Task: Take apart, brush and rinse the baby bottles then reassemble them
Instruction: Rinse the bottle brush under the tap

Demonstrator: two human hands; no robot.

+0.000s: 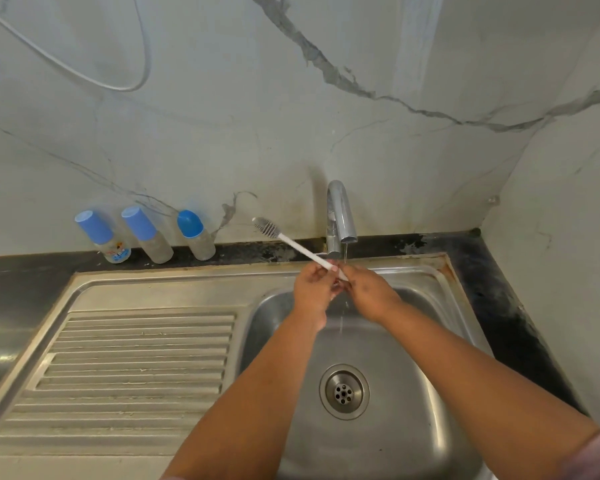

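Observation:
Three baby bottles with blue caps stand against the wall on the dark counter: one with a printed label (105,237), one in the middle (147,235), one with a rounded cap (195,234). A white bottle brush (291,242) slants up to the left, bristle head near the wall. My left hand (314,287) and my right hand (368,289) meet over the sink basin under the tap's thin stream, both gripping the lower end of the brush handle. The handle's tip is hidden between my fingers.
A chrome tap (340,220) runs water into the steel sink (413,375), which has a drain (343,391) in the middle. A ribbed draining board (136,368) lies to the left. A marble wall closes the back and right side.

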